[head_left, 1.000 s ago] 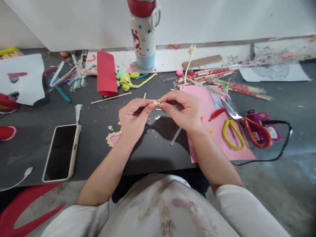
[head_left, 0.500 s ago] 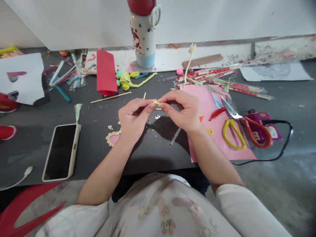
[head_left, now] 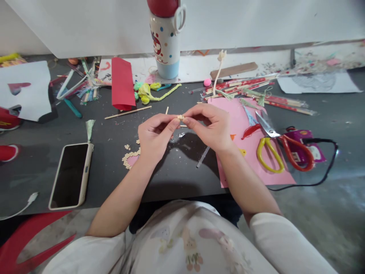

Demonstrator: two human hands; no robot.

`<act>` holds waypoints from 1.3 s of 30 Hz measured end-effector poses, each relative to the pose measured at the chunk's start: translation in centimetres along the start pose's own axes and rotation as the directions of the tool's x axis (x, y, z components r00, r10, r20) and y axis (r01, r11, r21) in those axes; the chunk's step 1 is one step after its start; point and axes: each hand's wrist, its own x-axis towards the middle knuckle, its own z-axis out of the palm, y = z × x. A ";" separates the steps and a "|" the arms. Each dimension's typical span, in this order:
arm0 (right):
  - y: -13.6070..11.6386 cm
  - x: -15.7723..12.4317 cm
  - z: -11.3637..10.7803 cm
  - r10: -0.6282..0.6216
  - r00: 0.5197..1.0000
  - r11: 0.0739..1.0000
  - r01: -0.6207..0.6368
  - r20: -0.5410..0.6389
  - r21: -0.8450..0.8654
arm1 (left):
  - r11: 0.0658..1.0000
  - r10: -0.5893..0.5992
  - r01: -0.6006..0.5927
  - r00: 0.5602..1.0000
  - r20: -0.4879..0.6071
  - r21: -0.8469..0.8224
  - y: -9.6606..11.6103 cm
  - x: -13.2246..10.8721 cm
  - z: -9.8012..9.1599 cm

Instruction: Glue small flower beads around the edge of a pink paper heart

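Pinching a tiny pale piece (head_left: pixel 180 117) from both sides, the left hand (head_left: pixel 155 135) and right hand (head_left: pixel 209 127) each close thumb and forefinger tips on it, a fine hold suited to its size. It is held above the table (head_left: pixel 108 167), near a heart of similar bits (head_left: pixel 129 159). Scissors (head_left: pixel 273 146) lie aside on pink paper (head_left: pixel 251 167).

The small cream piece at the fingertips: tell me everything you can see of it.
The small cream piece is a tiny, pale, matte bit with a lumpy outline. It is too small to tell its exact shape or material. It is pinched between the thumb and forefinger tips of the left hand and the right hand, which meet on it from either side. It is held up off the dark table, and only the fingertips touch it.
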 end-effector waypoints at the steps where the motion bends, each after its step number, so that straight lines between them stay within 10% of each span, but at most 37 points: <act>1: 0.0 0.0 0.0 -0.006 1.000 1.000 0.006 0.001 0.001 | 1.000 0.007 -0.007 1.000 -0.002 0.006 0.0 0.0 0.0; 9: 0.0 0.0 -0.1 0.004 1.000 0.999 -0.004 -0.009 -0.036 | 0.988 -0.145 0.143 0.988 -0.047 -0.051 0.6 0.2 0.3; 20: 0.3 0.0 -0.4 -0.069 0.998 0.988 0.069 0.006 -0.140 | 0.842 -0.497 0.494 0.867 0.048 -0.217 2.1 0.9 0.4; 39: 0.0 -0.2 0.3 -0.072 0.997 0.994 0.073 0.015 -0.079 | 0.964 -0.235 0.230 0.972 -0.026 -0.136 0.8 0.4 0.3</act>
